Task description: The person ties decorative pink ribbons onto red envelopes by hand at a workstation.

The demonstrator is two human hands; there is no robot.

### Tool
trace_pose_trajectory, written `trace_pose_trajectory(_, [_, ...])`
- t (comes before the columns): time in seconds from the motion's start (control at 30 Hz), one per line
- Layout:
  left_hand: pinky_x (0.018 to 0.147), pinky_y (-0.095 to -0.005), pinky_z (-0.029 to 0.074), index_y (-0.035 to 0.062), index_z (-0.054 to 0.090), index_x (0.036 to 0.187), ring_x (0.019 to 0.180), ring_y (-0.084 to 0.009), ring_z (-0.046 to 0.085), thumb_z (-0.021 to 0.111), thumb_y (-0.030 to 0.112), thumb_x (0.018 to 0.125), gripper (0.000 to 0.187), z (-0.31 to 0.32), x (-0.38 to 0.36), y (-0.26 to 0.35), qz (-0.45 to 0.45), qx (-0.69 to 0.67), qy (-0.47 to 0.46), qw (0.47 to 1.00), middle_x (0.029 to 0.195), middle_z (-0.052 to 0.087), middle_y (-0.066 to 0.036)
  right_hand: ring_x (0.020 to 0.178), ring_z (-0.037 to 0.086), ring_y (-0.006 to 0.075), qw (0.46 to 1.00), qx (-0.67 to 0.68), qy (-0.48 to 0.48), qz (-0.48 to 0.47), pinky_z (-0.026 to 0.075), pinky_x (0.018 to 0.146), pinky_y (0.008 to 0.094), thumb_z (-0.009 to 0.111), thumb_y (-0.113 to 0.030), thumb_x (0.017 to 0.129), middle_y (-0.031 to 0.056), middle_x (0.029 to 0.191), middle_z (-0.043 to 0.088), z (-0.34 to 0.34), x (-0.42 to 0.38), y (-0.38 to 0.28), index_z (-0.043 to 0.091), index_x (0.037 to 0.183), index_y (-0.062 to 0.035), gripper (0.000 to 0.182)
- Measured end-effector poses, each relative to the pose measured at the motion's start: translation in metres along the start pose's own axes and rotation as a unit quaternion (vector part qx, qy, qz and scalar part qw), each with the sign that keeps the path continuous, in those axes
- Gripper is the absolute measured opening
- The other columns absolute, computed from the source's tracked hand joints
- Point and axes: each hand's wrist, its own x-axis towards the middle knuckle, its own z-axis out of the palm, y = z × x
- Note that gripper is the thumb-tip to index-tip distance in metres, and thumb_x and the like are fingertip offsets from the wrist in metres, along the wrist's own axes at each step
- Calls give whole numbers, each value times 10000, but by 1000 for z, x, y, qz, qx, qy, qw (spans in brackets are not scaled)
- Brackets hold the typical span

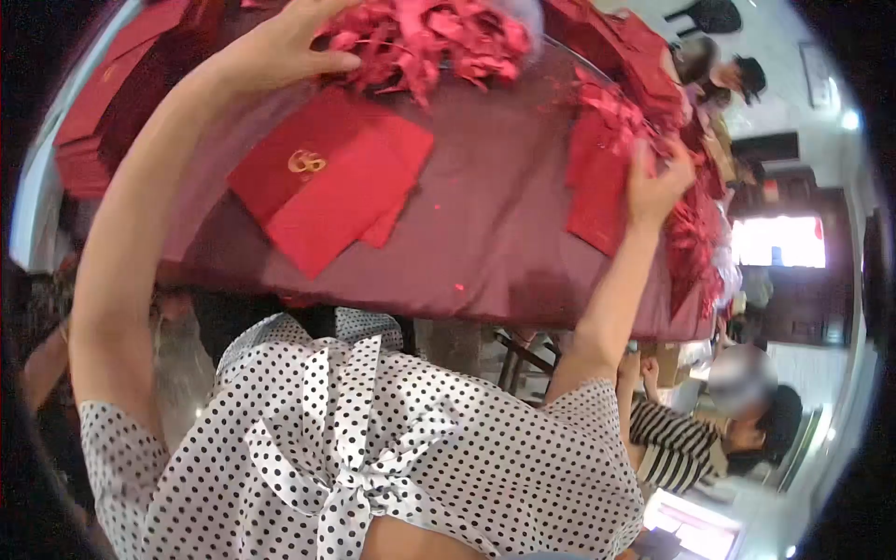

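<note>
My left hand (289,51) reaches to the near left side of a heap of shiny red ribbon (429,42), thumb and fingers spread apart at its edge. Just below it lie overlapping flat red packets (327,191), the top one marked with a gold emblem. Over on the right, my right hand (658,187) is raised with its thumb and fingers apart. It overlaps another red packet (593,182) and a loose bunch of red ribbon (621,117).
A dark red cloth covers the table (485,205). Stacks of red packets (103,121) stand at the left edge, and more (625,56) at the far right. Red ribbon (691,247) trails along the right side. A person in stripes (672,443) is at the lower right.
</note>
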Motion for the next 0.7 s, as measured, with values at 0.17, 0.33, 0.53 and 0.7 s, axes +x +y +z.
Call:
trace_pose_trajectory(0.17, [807,-228,448,18,605,1066,876,-93,565,557,107,929,170,-73,-137,69,-213,-87,103,968,931,616,17,873,606,198,949,264,-86,150,472,820,298,637,-116,885,93,933,659,2,37,-101,637,938,1,129])
trace_pose_trajectory(0.33, [781,-241,455,20,616,943,859,-84,557,571,162,936,149,-77,-314,105,-548,-198,278,764,883,608,0,899,599,279,805,483,-281,-202,476,836,363,679,25,737,132,938,632,28,44,-251,605,870,-8,156])
trace_pose_trajectory(0.53, [683,-276,454,-1,597,937,762,-100,531,590,189,909,192,-7,-396,170,-613,-156,172,755,791,595,-42,971,571,307,663,560,-334,-368,453,864,382,719,-33,730,138,1018,616,43,57,-377,606,953,-16,250])
trace_pose_trajectory(0.7, [701,-363,473,7,625,911,773,-227,618,578,226,888,225,35,-431,105,-613,-195,157,749,818,651,-135,1250,391,370,648,512,-419,-377,318,1045,428,754,-278,733,223,1353,419,71,46,-435,450,1292,-18,688])
